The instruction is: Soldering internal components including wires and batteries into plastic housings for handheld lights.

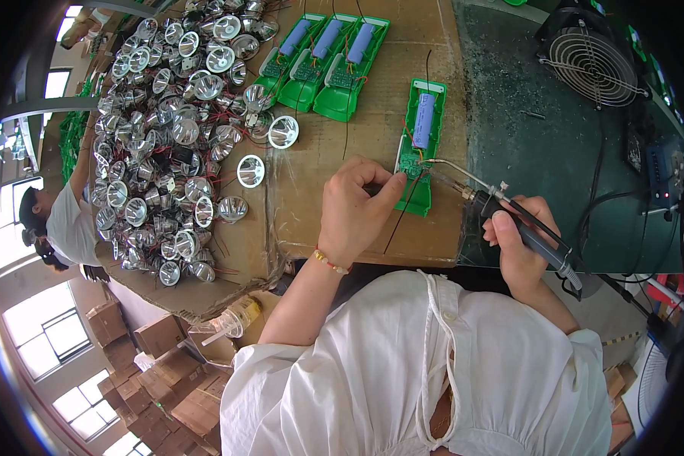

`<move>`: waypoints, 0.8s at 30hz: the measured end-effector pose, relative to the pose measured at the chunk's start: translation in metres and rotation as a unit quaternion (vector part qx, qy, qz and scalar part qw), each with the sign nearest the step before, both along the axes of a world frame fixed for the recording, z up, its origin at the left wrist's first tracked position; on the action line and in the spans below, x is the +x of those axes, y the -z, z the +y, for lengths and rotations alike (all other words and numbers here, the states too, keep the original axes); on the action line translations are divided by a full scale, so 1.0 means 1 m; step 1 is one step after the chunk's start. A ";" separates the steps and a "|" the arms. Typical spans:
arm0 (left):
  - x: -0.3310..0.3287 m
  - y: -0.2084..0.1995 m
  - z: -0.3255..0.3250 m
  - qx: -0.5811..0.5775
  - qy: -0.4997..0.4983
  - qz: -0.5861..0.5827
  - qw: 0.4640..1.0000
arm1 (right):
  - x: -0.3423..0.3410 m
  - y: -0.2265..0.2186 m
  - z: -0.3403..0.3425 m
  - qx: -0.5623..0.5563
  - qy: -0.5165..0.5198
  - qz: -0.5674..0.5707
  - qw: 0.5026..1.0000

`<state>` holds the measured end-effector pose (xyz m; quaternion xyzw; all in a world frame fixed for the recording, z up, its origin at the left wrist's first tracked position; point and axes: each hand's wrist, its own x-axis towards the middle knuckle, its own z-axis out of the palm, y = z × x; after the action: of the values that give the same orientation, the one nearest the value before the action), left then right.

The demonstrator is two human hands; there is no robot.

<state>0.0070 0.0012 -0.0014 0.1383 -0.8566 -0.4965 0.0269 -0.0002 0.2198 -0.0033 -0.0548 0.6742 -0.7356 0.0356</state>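
My right hand [526, 247] is wrapped round a soldering iron [536, 242] with a thin metal tube fixed alongside it. Its tip reaches the small green circuit board [410, 163] in a green plastic housing [424, 199]. A blue cylindrical battery [425, 121] lies in the same housing above the board, with red and black wires around it. From the left, my left hand [357, 201] comes to the board with thumb and forefinger closed in a pinch. What sits between those fingertips is too small to make out. A black wire [403, 215] slants across the housing's lower end.
Several more green housings [333, 102] with batteries lie farther back on the cardboard [308, 197]. A large heap of silver reflector cups [159, 152] covers the left side. At right are a fan with a wire guard [591, 67] and a blue device [665, 176]. Another person [72, 220] is at far left.
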 end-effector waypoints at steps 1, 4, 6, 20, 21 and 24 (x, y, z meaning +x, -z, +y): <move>0.000 0.000 0.000 0.001 0.001 0.001 1.000 | 0.000 0.000 0.000 0.001 0.001 0.001 1.000; 0.000 0.001 0.000 0.000 -0.006 0.000 1.000 | -0.001 0.001 0.001 0.011 -0.008 -0.013 1.000; 0.000 0.001 0.000 0.004 -0.008 0.002 1.000 | -0.001 0.002 0.002 0.007 -0.009 -0.002 1.000; -0.008 -0.006 -0.002 -0.070 0.113 0.011 0.991 | -0.001 0.000 0.006 0.057 -0.046 0.025 0.997; -0.008 -0.006 -0.003 -0.076 0.112 0.003 0.991 | -0.001 0.000 0.006 0.056 -0.051 0.023 0.997; -0.009 -0.008 -0.005 -0.053 0.119 -0.011 0.991 | 0.001 -0.003 0.005 0.053 -0.058 0.015 0.997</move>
<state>-0.0016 -0.0041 0.0067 0.0390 -0.8923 -0.4484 -0.0349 0.0005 0.2251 -0.0003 -0.1027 0.7081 -0.6950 0.0713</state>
